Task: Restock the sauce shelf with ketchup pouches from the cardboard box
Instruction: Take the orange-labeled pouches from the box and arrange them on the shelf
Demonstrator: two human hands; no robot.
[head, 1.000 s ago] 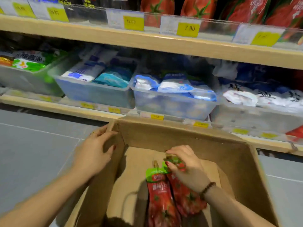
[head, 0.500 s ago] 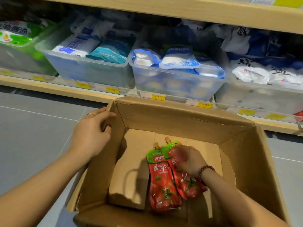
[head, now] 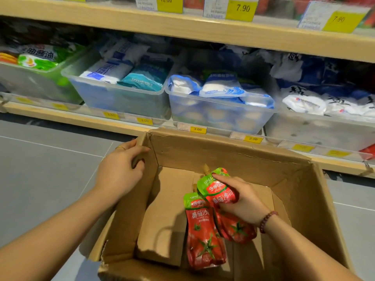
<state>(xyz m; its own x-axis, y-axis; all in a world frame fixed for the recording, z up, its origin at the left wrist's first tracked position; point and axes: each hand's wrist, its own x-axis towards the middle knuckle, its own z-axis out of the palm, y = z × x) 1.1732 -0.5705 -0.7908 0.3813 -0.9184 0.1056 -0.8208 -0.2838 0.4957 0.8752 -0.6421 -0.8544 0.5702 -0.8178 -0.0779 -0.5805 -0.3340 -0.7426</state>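
Since the earlier frame, our right hand (head: pixel 243 201) is lifting the upper ketchup pouch (head: pixel 221 191) so its green top is tilting up off the box floor. We are pinching that pouch with a closed grip, thumb across its label and fingers curling beneath. Just beside it on the left, a second ketchup pouch (head: pixel 204 234) is lying flat inside the cardboard box (head: pixel 227 151), partly under the first. Our left hand (head: pixel 119 171) is gripping the box's left wall at its far corner, fingers wrapping over the edge. Beyond the box, clear bins (head: pixel 219 114) of packets are sitting on the wooden shelf (head: pixel 85 116) above the grey floor (head: pixel 40 169).
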